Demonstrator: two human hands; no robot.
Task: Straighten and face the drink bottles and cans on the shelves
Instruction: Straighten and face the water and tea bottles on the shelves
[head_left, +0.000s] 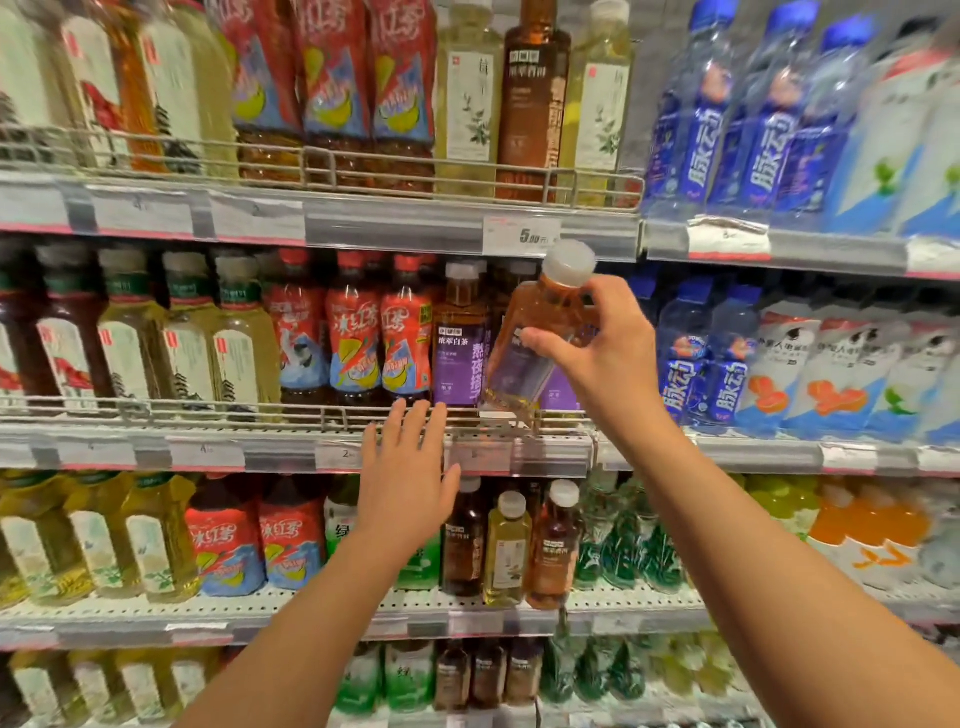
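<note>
Amber tea bottle (535, 340) in right hand (597, 353)

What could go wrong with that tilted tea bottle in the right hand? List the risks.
1. The right hand pinches the tilted amber tea bottle near its neck only; the left hand is open below and not supporting it, so it might slip.
2. Its base hangs just over the wire shelf rail and could catch there going in.
3. Swinging it upright may knock the purple-label bottle standing right beside it.
</note>
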